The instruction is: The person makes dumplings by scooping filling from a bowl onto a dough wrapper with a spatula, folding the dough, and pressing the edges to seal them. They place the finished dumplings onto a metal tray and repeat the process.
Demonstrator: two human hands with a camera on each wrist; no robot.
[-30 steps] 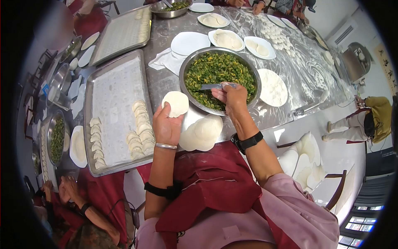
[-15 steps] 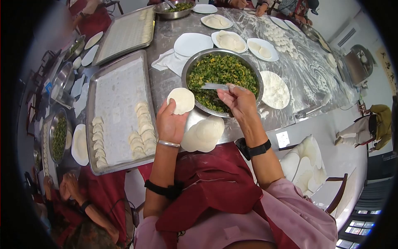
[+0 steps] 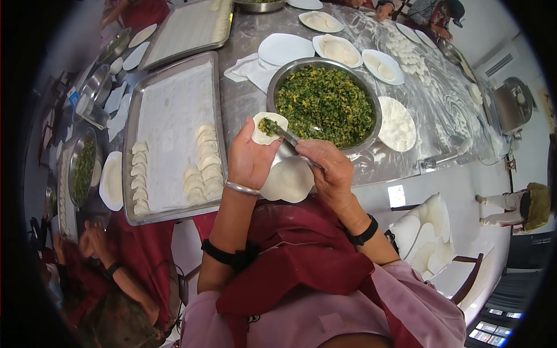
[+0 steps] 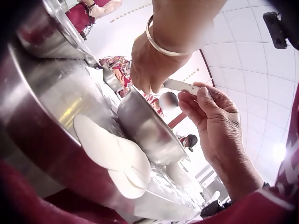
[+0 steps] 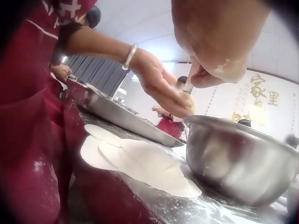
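Note:
In the head view my left hand (image 3: 250, 158) holds a round dough wrapper (image 3: 268, 123) on its fingers, palm up, with green filling on the wrapper. My right hand (image 3: 332, 174) pinches the handle of a flat metal spatula (image 3: 288, 137), whose tip touches that filling. Behind both hands stands the steel bowl (image 3: 376, 104) of chopped green and yellow filling (image 3: 325, 104). Below them, a loose pile of wrappers (image 3: 287, 180) lies at the table edge. The right wrist view shows the left hand (image 5: 156, 84) cupped under the wrapper (image 5: 189, 100).
A lined metal tray (image 3: 174, 110) at left holds rows of folded dumplings (image 3: 208, 156). Plates, one a white plate (image 3: 284, 50), stand behind the bowl. A plate of flour (image 3: 397, 124) is to its right. Other people work around the table; a chair (image 3: 426, 232) stands at right.
The spatula has moved from over the bowl leftward to the wrapper, which now carries filling. The left hand has shifted slightly right and up, and the view of the table has shifted.

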